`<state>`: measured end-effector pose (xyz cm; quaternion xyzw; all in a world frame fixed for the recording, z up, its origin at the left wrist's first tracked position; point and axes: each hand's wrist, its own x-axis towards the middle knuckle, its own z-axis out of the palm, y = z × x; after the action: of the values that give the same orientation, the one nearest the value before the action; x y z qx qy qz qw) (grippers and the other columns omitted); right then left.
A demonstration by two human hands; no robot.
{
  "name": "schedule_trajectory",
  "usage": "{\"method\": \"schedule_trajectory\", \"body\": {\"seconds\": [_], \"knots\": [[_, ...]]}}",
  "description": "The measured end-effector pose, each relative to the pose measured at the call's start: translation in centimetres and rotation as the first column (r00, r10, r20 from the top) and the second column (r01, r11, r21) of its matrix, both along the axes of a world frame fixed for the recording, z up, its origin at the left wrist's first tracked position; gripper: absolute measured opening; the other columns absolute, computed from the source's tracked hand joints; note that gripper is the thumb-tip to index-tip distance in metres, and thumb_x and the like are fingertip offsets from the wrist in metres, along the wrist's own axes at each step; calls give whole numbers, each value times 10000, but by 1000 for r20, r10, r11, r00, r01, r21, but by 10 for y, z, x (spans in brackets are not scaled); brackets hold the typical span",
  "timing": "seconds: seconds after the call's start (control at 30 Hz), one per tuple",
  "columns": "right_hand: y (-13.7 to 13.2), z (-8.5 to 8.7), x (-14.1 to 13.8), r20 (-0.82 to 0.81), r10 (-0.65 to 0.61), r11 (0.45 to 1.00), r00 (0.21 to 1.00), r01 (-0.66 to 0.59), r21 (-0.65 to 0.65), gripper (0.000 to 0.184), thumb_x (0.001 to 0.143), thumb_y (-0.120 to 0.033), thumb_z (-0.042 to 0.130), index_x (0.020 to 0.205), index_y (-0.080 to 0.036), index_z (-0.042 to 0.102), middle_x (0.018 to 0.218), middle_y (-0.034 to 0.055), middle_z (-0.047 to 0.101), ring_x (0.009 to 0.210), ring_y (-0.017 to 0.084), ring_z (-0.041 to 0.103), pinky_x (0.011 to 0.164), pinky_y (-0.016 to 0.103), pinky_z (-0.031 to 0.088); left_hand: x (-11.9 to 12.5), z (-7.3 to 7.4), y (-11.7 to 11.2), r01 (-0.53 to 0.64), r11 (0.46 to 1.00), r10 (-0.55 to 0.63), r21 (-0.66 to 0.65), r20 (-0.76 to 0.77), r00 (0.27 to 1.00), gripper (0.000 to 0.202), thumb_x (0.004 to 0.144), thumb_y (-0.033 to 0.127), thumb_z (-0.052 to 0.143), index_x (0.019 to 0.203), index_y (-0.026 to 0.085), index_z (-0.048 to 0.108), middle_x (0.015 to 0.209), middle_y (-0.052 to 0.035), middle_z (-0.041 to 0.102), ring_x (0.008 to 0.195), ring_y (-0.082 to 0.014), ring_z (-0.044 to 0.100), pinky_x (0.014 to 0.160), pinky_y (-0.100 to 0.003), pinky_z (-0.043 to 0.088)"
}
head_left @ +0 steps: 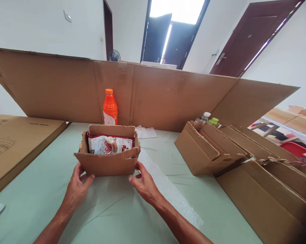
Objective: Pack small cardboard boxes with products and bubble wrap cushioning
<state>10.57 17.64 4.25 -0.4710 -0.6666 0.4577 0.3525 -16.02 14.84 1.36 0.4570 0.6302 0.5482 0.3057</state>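
Observation:
A small open-topped cardboard box [108,166] is in front of me, with a printed food packet [110,145] standing inside it. My left hand [78,186] grips the box's lower left corner, thumb at the front and fingers round the side. At the lower right corner, my right hand [144,184] has its fingers against the side and its thumb near the front face. The box sits level; whether its base touches the table I cannot tell. Just behind it stands an orange bottle [110,107] with an orange cap.
Bubble wrap [168,186] lies on the green-covered table [112,217], right of the box. Several open cardboard boxes [208,149] stand at the right, one with bottles inside. A flat carton [23,142] lies at left. A tall cardboard panel [168,95] closes off the back.

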Motion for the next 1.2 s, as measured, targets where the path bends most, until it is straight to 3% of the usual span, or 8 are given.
{"method": "schedule_trajectory", "body": {"seconds": [0.17,0.27,0.47,0.63,0.77,0.97,1.1,1.2], "knots": [[35,3,-27,26,25,1000,999,-26,17,691,774,-263,613,1438,-161,452,1401,132,569,1227,288,558,906,406,518,-11,3,30,-98,995,97,-25,-15,995,831,727,460,675,1439,162,366,1403,-177,526,1273,-316,548,1045,-481,487],[35,15,-2,116,27,998,993,-33,51,561,829,-301,570,1378,-190,546,1439,103,558,1257,267,560,950,393,520,-24,2,31,-133,988,131,-78,-24,991,931,721,474,669,1499,138,285,1473,-227,462,1346,-356,487,1080,-536,441],[-48,16,149,393,-163,984,905,119,136,405,838,-261,494,1184,-249,705,1258,88,695,1184,298,622,1004,514,496,-41,-30,-67,38,972,-104,-233,-276,955,626,782,557,604,1330,259,557,1359,-133,617,1253,-360,582,911,-493,559],[-128,-21,225,742,-183,958,645,-51,281,689,708,-79,471,1331,-318,640,1427,69,590,1323,304,536,1042,535,476,-16,-56,-132,172,985,-149,-6,-529,835,395,816,502,590,1129,285,694,1245,-98,690,1251,-367,574,1039,-550,475],[-147,-40,211,766,-180,934,617,-138,330,509,821,-109,478,1237,-288,708,1451,99,565,1345,329,515,1024,551,483,5,-61,-141,199,978,-127,59,-588,799,346,852,461,555,1092,266,709,1234,-110,696,1235,-356,581,1058,-560,452],[-150,-33,161,676,-215,892,705,-139,429,274,950,-215,469,929,-234,742,1277,102,691,1273,322,573,982,536,495,28,-49,-167,250,967,-170,51,-603,779,374,872,413,520,1117,208,714,1265,-143,676,1204,-332,602,1022,-517,506],[-166,-23,148,637,-116,889,762,-207,408,301,953,-165,430,1071,-245,695,1265,86,697,1181,244,641,982,452,512,49,-34,-189,353,934,-242,59,-623,744,360,884,345,528,1180,225,695,1337,-116,643,1259,-298,577,1040,-464,511],[-174,-17,160,685,-196,865,702,-205,458,463,872,-40,398,1206,-226,660,1371,94,630,1264,231,587,1030,429,493,61,-25,-198,417,907,-288,56,-639,713,358,895,321,535,1208,229,682,1364,-109,629,1281,-287,564,1056,-461,506]]}}
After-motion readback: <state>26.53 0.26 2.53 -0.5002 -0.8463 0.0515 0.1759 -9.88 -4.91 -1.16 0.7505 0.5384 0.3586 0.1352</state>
